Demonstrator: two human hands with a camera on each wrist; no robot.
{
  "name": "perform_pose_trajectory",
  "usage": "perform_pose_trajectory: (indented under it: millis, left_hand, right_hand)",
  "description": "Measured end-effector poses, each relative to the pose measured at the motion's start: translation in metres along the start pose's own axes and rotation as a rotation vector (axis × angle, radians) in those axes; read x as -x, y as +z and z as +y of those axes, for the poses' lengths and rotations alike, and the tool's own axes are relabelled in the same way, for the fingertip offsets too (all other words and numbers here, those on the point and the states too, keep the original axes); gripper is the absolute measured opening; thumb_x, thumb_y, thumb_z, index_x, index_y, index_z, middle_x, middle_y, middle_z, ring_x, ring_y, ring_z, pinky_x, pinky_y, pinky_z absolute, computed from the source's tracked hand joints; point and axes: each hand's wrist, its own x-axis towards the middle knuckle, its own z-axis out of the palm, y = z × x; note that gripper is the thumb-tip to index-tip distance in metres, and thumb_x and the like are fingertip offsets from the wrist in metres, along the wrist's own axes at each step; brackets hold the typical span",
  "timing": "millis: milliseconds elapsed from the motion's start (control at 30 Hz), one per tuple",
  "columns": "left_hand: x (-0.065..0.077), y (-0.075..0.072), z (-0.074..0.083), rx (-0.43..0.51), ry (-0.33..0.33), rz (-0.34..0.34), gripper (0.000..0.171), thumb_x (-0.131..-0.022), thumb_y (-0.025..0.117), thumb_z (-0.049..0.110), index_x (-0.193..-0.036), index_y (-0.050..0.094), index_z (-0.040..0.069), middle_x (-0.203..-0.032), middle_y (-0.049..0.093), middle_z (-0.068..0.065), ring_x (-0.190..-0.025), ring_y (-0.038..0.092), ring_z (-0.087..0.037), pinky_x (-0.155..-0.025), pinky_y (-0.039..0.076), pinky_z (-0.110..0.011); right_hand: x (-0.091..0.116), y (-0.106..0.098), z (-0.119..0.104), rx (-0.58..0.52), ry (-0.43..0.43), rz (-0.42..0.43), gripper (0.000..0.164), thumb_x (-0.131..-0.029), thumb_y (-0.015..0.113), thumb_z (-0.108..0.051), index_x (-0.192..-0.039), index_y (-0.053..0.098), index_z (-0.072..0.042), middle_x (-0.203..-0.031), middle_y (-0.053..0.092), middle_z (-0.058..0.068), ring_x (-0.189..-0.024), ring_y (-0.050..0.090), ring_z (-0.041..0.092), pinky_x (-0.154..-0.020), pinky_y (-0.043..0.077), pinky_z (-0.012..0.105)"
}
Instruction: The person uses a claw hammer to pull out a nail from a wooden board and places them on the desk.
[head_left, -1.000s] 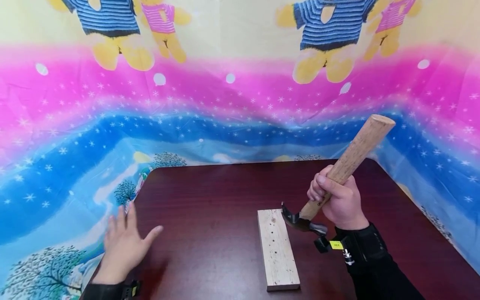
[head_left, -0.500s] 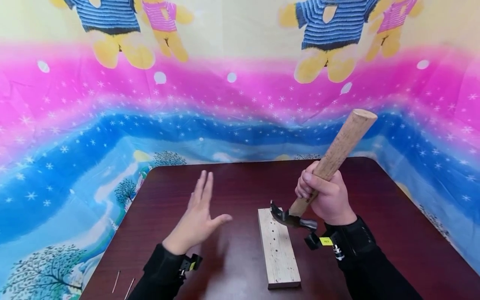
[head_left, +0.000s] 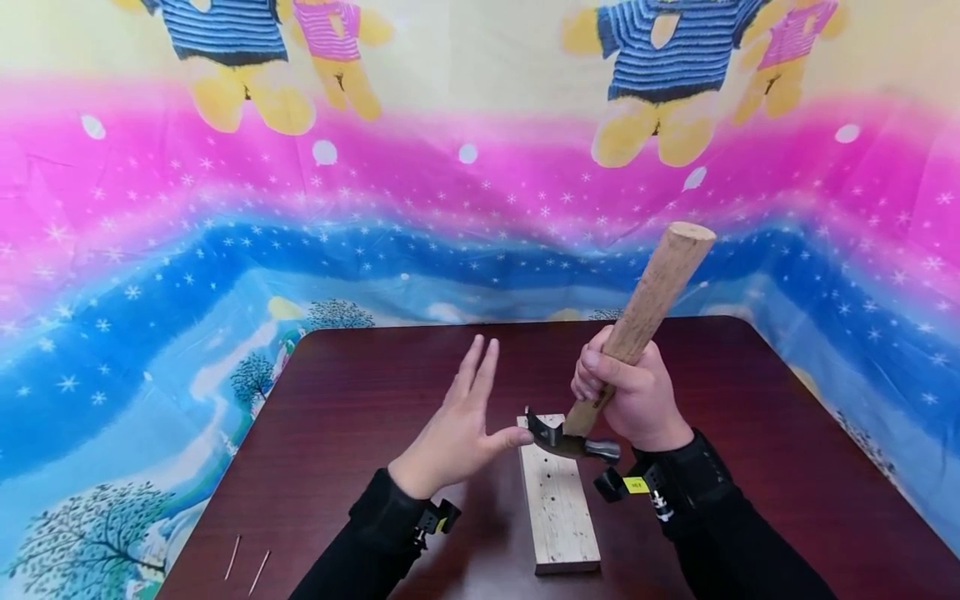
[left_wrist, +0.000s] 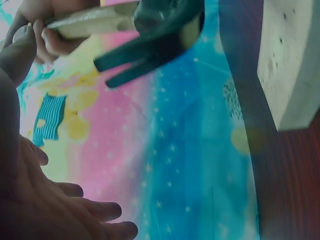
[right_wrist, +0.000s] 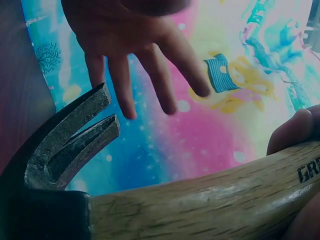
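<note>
My right hand (head_left: pixel 643 402) grips the wooden handle of a claw hammer (head_left: pixel 660 279) close to its head. The handle points up and away, and the dark head hangs low over the far end of a pale wooden board (head_left: pixel 564 529) with small dark holes along it. My left hand (head_left: pixel 452 440) is held up left of the hammer, fingers straight and thumb out toward the claw. The right wrist view shows the forked claw (right_wrist: pixel 65 145) before the spread left fingers (right_wrist: pixel 162 82). In the left wrist view a gap shows between the left fingers and the claw (left_wrist: pixel 150 57).
Two thin nails (head_left: pixel 233 557) lie apart at the front left of the dark red table (head_left: pixel 360 392). A printed cloth (head_left: pixel 450 192) with bears and snowflakes hangs behind the table and along its sides.
My left hand has moved right, from the table's left edge to beside the hammer, uncovering the nails. The right hand and hammer have shifted left over the board, which stays put.
</note>
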Motion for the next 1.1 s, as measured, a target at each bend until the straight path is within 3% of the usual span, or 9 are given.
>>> perform_pose_trajectory:
  millis: [100,300,500,667,900,967,1033,1100]
  left_hand:
    - [-0.003,0.006,0.007,0.018,0.019,-0.023,0.106,-0.078,0.052,0.071,-0.153,-0.015,0.035,-0.160,-0.017,0.006,-0.145,0.015,-0.027,-0.108,0.032,-0.046]
    - [-0.002,0.012,0.024,0.039,0.065,-0.072,0.103,-0.080,0.047,0.072,-0.153,-0.013,0.031,-0.160,-0.017,0.002,-0.133,0.040,-0.029,-0.099,0.044,-0.040]
    - [0.001,0.017,0.040,0.063,0.071,-0.125,0.107,-0.082,0.048,0.070,-0.153,-0.014,0.020,-0.160,-0.018,-0.003,-0.129,0.046,-0.023,-0.094,0.047,-0.031]
    - [0.000,0.024,0.045,0.114,0.089,-0.114,0.112,-0.082,0.053,0.065,-0.152,-0.018,0.014,-0.161,-0.011,-0.011,-0.131,0.043,-0.019,-0.098,0.044,-0.029]
    - [-0.003,0.032,0.048,0.164,0.089,-0.108,0.112,-0.082,0.054,0.063,-0.152,-0.019,0.014,-0.161,0.009,-0.009,-0.126,0.047,-0.013,-0.097,0.045,-0.028]
    - [-0.003,0.033,0.048,0.156,0.092,-0.099,0.112,-0.083,0.055,0.062,-0.152,-0.019,0.014,-0.157,0.023,-0.010,-0.120,0.052,-0.011,-0.093,0.046,-0.027]
    - [-0.003,0.034,0.047,0.127,0.106,-0.081,0.112,-0.085,0.058,0.057,-0.152,-0.019,0.012,-0.138,0.050,-0.010,-0.101,0.060,-0.007,-0.082,0.050,-0.022]
    - [-0.003,0.035,0.047,0.090,0.126,-0.054,0.111,-0.086,0.062,0.049,-0.153,-0.017,0.010,-0.105,0.065,-0.006,-0.079,0.061,-0.004,-0.069,0.049,-0.019]
  right_hand:
    - [0.000,0.003,0.002,-0.010,0.004,-0.023,0.022,-0.094,0.039,0.009,-0.087,0.053,-0.007,-0.064,0.040,0.008,-0.053,0.034,0.023,-0.051,0.031,0.042]
    - [0.002,0.009,0.010,-0.001,0.035,-0.021,0.021,-0.093,0.042,0.009,-0.086,0.054,-0.007,-0.063,0.040,0.010,-0.051,0.034,0.024,-0.049,0.033,0.040]
    - [0.003,0.013,0.014,0.002,0.045,-0.034,0.020,-0.092,0.044,0.008,-0.086,0.055,-0.007,-0.063,0.039,0.009,-0.052,0.036,0.023,-0.050,0.034,0.038]
    - [0.003,0.015,0.016,0.028,0.052,-0.040,0.017,-0.093,0.046,0.006,-0.088,0.056,-0.007,-0.064,0.042,0.010,-0.055,0.041,0.024,-0.054,0.041,0.036]
    - [0.003,0.016,0.015,0.067,0.077,-0.023,0.014,-0.094,0.047,0.003,-0.089,0.056,-0.007,-0.067,0.046,0.010,-0.059,0.046,0.024,-0.058,0.045,0.035]
    - [0.003,0.016,0.016,0.067,0.071,-0.025,0.015,-0.094,0.047,0.003,-0.088,0.056,-0.007,-0.067,0.046,0.010,-0.059,0.046,0.024,-0.058,0.045,0.034]
    - [0.003,0.016,0.016,0.060,0.062,-0.031,0.015,-0.094,0.047,0.004,-0.088,0.056,-0.007,-0.067,0.046,0.010,-0.058,0.045,0.024,-0.057,0.044,0.035]
    - [0.003,0.016,0.016,0.053,0.055,-0.036,0.015,-0.094,0.047,0.004,-0.088,0.056,-0.007,-0.067,0.046,0.010,-0.058,0.045,0.024,-0.057,0.044,0.034]
